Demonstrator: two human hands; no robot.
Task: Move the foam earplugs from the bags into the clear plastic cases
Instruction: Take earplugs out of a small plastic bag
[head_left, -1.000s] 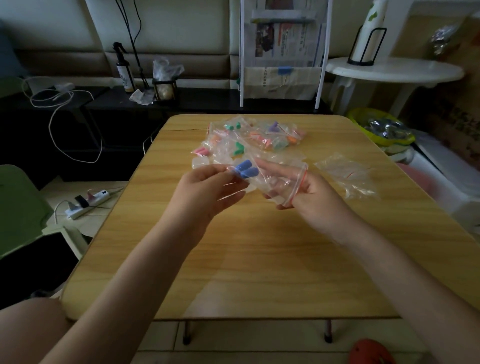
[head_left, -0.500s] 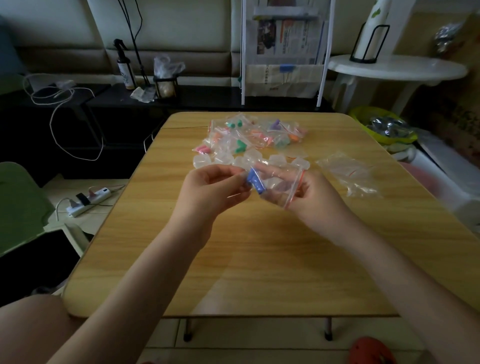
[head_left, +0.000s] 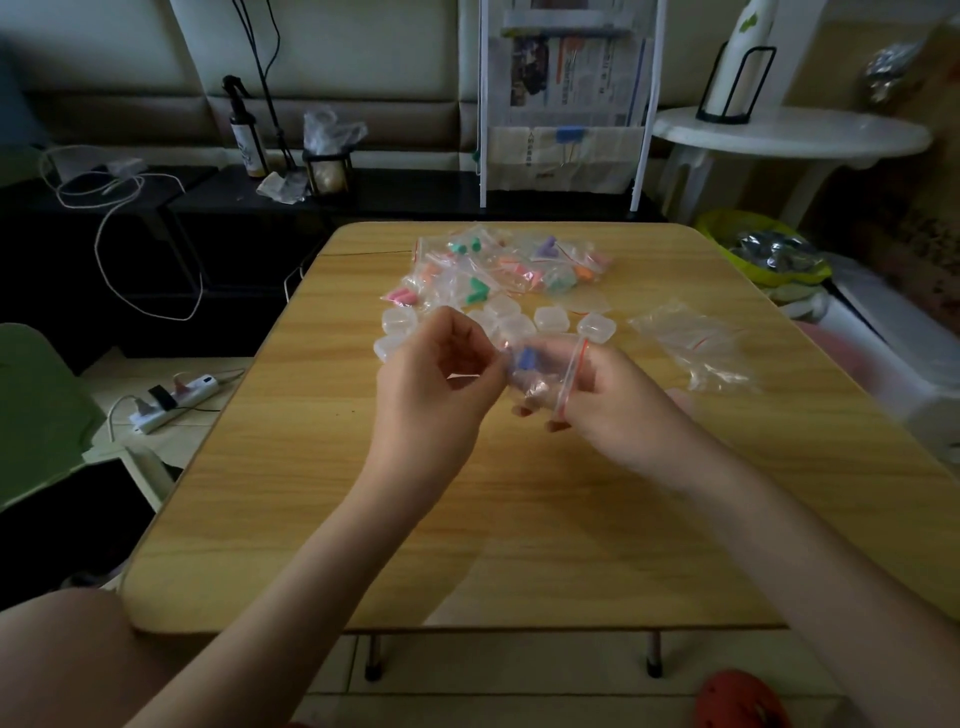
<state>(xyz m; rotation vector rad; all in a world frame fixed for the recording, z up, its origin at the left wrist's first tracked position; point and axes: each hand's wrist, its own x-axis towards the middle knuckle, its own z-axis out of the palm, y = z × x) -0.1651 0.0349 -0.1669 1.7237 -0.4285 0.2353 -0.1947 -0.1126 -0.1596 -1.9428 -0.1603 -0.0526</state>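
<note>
newspaper (head_left: 566, 78) print in rack, too blurred to read, no other text legible

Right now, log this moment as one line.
left hand: grips bag | right hand: grips zip bag | blue earplugs: inside bag | cases: untouched

The blue earplugs (head_left: 527, 358) look blurred inside the held bag (head_left: 545, 382).

wooden table (head_left: 519, 519) | power strip (head_left: 174, 396) on floor | spray bottle (head_left: 247, 132) | white round table (head_left: 789, 136)
</note>
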